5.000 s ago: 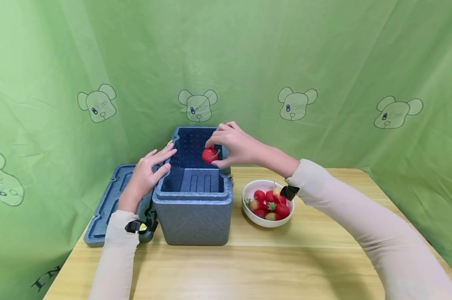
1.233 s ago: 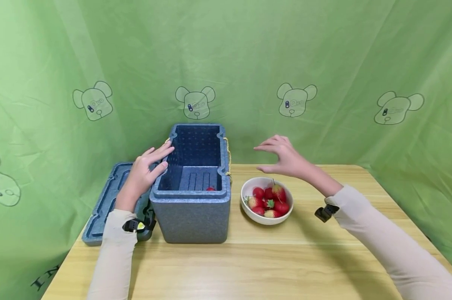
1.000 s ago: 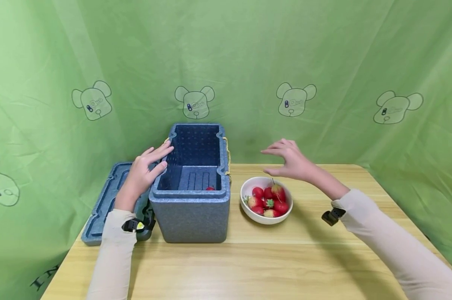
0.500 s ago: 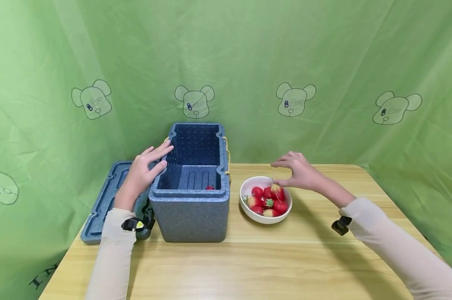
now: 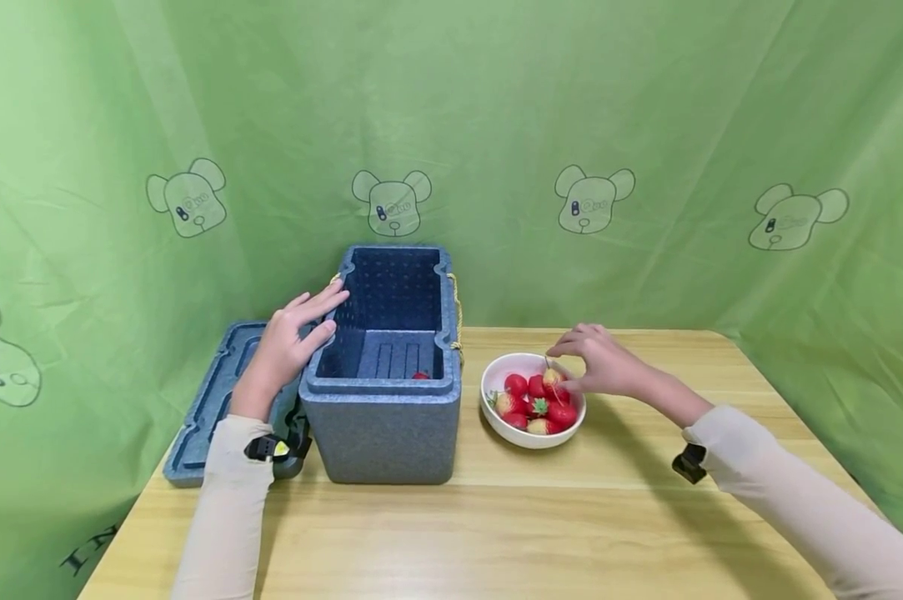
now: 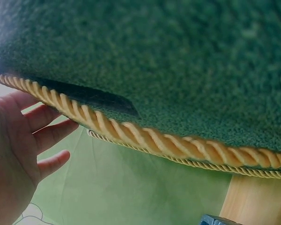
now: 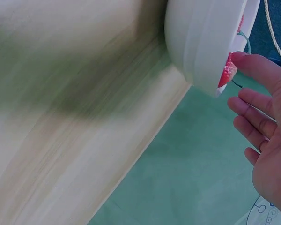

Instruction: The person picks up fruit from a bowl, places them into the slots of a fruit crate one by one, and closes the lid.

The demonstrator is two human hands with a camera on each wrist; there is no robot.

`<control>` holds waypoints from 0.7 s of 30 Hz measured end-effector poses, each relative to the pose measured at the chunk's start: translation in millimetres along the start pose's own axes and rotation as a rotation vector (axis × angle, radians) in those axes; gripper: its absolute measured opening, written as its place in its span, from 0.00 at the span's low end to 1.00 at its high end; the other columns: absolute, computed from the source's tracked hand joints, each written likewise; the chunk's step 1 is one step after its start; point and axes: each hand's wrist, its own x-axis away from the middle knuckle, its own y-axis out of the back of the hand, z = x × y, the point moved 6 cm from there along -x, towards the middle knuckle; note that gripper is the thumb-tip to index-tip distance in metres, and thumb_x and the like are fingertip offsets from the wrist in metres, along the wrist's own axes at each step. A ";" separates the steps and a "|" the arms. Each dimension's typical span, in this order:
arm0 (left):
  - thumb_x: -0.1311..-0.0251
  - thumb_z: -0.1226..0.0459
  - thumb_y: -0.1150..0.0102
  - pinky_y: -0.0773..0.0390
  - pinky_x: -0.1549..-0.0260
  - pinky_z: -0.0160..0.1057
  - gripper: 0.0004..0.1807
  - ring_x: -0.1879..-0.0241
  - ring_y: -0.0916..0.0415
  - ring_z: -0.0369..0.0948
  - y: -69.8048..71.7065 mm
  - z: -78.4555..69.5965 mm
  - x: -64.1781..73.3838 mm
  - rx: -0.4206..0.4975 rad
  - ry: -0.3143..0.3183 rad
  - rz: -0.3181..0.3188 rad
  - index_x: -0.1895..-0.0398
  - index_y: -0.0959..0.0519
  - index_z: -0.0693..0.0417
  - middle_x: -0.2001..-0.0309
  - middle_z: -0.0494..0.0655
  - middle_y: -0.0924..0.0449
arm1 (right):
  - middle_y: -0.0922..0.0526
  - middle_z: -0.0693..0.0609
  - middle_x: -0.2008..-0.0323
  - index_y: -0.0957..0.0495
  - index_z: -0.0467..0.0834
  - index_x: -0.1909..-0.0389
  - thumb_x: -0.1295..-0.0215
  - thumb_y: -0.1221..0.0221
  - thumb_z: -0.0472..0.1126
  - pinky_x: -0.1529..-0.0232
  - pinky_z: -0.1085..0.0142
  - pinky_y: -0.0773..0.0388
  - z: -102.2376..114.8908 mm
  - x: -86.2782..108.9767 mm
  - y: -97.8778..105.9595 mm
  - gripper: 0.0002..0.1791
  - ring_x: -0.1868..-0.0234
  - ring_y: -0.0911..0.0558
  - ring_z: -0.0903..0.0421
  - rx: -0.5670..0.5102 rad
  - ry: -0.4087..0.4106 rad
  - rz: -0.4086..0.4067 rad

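My left hand rests with fingers extended along the left rim of a blue-grey foam box, which has no lid on. In the left wrist view its fingers are beside a yellow twisted rope handle. A red strawberry shows inside the box, near the front wall. My right hand is over the back right of a white bowl of strawberries. Its thumb is right at a pale-topped strawberry, while the other fingers are spread apart from it.
The box's lid lies on the table to the left, under my left forearm. Another rope handle hangs on the box's right side. A green curtain with bear-head drawings surrounds the wooden table.
The strawberry that my right hand held over the box now lies inside it. My right hand has moved right and down to the bowl. The left hand has stayed on the rim.
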 end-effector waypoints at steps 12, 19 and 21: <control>0.28 0.61 0.49 0.47 0.23 0.60 0.26 0.27 0.33 0.55 2.0 -0.5 -2.1 -0.003 -0.012 -0.009 0.28 0.27 0.51 0.24 0.51 0.34 | 0.13 0.44 0.55 0.12 0.38 0.53 0.54 0.22 0.40 0.42 0.43 0.31 6.3 -5.4 -6.8 0.24 0.48 0.21 0.43 0.006 0.028 0.015; 0.29 0.64 0.48 0.48 0.23 0.60 0.26 0.27 0.33 0.55 1.4 -1.8 -1.5 -0.002 -0.005 -0.007 0.28 0.27 0.52 0.24 0.52 0.34 | 0.12 0.44 0.57 0.13 0.37 0.53 0.54 0.22 0.40 0.45 0.44 0.31 8.5 -6.2 -19.0 0.25 0.50 0.20 0.44 0.033 0.043 0.068; 0.30 0.65 0.48 0.48 0.23 0.60 0.27 0.27 0.33 0.55 1.2 -2.5 -1.0 0.002 -0.002 -0.006 0.28 0.27 0.52 0.24 0.52 0.34 | 0.12 0.44 0.57 0.13 0.38 0.52 0.54 0.22 0.40 0.45 0.44 0.31 9.3 -6.5 -21.3 0.25 0.50 0.20 0.44 0.031 0.047 0.074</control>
